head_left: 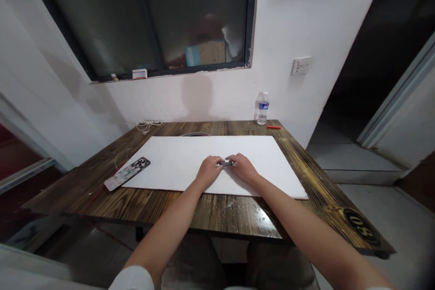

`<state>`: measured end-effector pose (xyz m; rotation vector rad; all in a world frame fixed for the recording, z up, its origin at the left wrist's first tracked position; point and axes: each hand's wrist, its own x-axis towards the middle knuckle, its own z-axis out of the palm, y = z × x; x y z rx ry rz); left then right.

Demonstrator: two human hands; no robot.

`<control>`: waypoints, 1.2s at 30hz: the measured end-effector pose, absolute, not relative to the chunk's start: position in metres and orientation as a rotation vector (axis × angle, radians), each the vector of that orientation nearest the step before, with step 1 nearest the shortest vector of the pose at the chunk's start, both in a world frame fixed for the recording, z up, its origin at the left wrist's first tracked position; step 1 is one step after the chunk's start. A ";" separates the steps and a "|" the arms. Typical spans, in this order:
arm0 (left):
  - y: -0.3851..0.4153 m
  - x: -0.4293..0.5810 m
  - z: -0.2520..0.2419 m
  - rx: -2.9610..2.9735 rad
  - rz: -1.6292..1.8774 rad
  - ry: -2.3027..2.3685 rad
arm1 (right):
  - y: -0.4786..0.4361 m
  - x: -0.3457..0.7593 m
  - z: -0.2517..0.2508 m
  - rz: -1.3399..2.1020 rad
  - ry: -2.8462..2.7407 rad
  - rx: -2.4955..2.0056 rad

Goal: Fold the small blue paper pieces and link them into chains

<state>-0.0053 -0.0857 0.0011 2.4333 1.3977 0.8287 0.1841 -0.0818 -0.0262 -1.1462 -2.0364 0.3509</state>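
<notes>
Both my hands meet over the right-middle part of a white board (176,163) lying on a wooden table. Between their fingertips is a small dark, greyish object (225,163), too small for me to tell its kind. My left hand (210,171) pinches its left end with thumb and fingers. On the other side my right hand (242,167) grips the right end in the same way. The fingers cover part of the object.
A phone (127,173) lies across the board's left edge. At the back of the wooden table (217,210) are a white cable (148,123), a water bottle (263,108) and a red pen-like stick (273,127). A round "08" mark (360,226) sits at the right corner.
</notes>
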 end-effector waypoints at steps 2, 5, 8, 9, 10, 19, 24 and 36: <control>-0.086 -0.005 0.001 2.439 0.874 1.399 | -0.082 0.184 -0.026 0.342 -2.019 -1.125; -0.086 -0.004 0.000 2.434 0.863 1.409 | -0.082 0.185 -0.027 0.374 -2.016 -1.139; -0.085 -0.004 -0.001 2.417 0.837 1.428 | -0.080 0.185 -0.029 0.400 -2.023 -1.161; -0.085 -0.004 -0.001 2.416 0.848 1.427 | -0.080 0.185 -0.029 0.399 -2.025 -1.157; -0.085 -0.004 -0.001 2.419 0.865 1.421 | -0.080 0.185 -0.029 0.395 -2.026 -1.149; -0.084 -0.004 -0.003 2.407 0.845 1.403 | -0.081 0.185 -0.029 0.383 -2.036 -1.132; -0.085 -0.002 -0.002 2.402 0.806 1.364 | -0.082 0.184 -0.026 0.357 -1.941 -1.049; -0.081 -0.002 -0.007 2.436 0.751 1.373 | -0.084 0.182 -0.023 0.453 -1.938 -0.971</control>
